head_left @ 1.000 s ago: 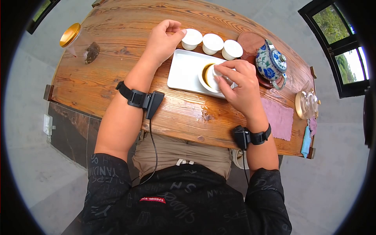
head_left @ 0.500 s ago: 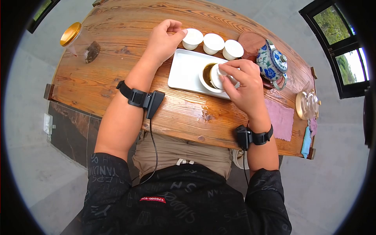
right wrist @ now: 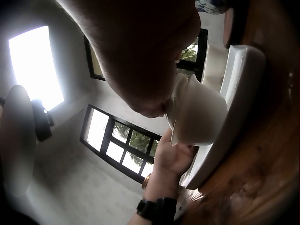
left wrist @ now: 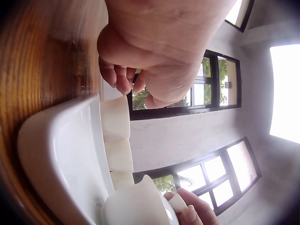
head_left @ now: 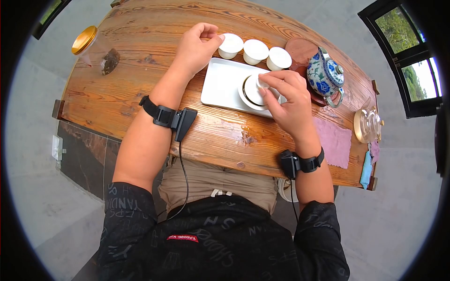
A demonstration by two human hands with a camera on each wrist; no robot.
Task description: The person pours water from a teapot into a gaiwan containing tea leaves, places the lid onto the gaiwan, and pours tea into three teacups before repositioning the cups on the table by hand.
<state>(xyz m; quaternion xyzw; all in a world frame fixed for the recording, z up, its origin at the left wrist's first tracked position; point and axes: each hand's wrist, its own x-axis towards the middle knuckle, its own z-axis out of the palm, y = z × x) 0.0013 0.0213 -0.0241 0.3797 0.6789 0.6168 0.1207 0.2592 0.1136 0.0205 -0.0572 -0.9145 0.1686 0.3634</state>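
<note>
In the head view, my right hand [head_left: 293,98] pinches the knob of a white lid [head_left: 253,90] between thumb and fingers. The lid lies over the mouth of a white bowl [head_left: 258,108], slightly tilted in the right wrist view, where the bowl [right wrist: 204,112] stands on the tray. This white tray [head_left: 222,84] is rectangular. My left hand [head_left: 196,51] is beside the leftmost white cup [head_left: 230,46], its fingers loosely curled and holding nothing; whether the thumb touches the rim, I cannot tell. Two similar cups [head_left: 255,51] [head_left: 279,59] continue the row behind the tray.
A blue-and-white teapot [head_left: 322,79] stands right of the cups, beside a round brown board [head_left: 300,50]. Farther right are a pink cloth [head_left: 333,143] and a glass pot [head_left: 367,125]. At the left lies a glass jar with a golden lid [head_left: 84,40].
The lid has gone from tilted, with dark liquid showing in the bowl, to lying flatter across the mouth. My right hand moved slightly with it; my left hand stayed in place.
</note>
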